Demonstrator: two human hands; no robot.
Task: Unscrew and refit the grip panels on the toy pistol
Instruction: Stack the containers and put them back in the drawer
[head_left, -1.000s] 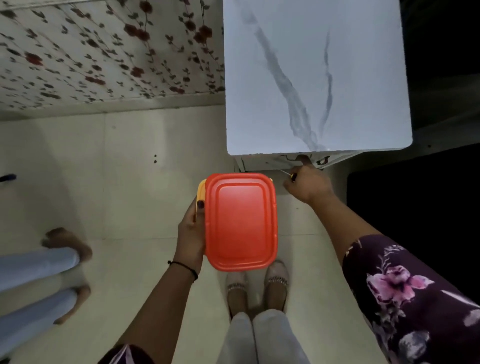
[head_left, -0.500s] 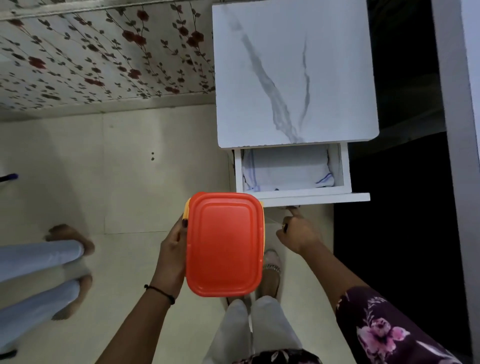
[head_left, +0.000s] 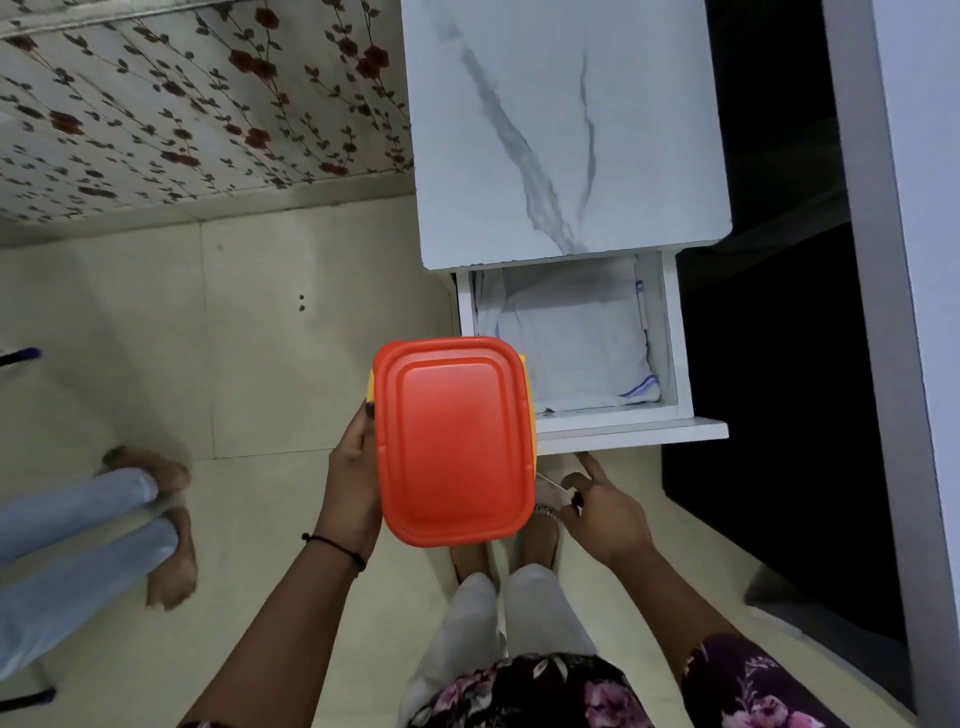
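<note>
While the left hand (head_left: 353, 483) grips a rectangular box (head_left: 454, 441) at the centre of the frame, we see its thumb lying along the box's left edge and the other fingers hidden beneath. The box has a red lid, fitted on, over a yellow base that shows only as a sliver at the upper left and right edges. A black thread (head_left: 335, 545) circles that wrist.

The right hand (head_left: 605, 514) sits just right of the box's lower corner. Its fingers curl around a small screwdriver (head_left: 551, 481), whose thin shaft points left toward the box. The index finger is stretched up toward the front panel of an open drawer (head_left: 670, 338). We cannot tell whether the fingertip touches the panel.

The toy pistol does not show anywhere in the frame, and the lid is opaque, so we cannot tell what the box holds.

The drawer is pulled out from a white marble-patterned cabinet (head_left: 561, 130) at the upper right. A folded white cloth (head_left: 576, 338) with a blue stripe lies inside it. In the picture the box overlaps the drawer's lower left corner.

At the left edge, another person's legs (head_left: 78, 509) in pale trousers, feet bare, rest on the cream tiled floor (head_left: 249, 364). Flowered wallpaper (head_left: 182, 104) fills the upper left.
</note>
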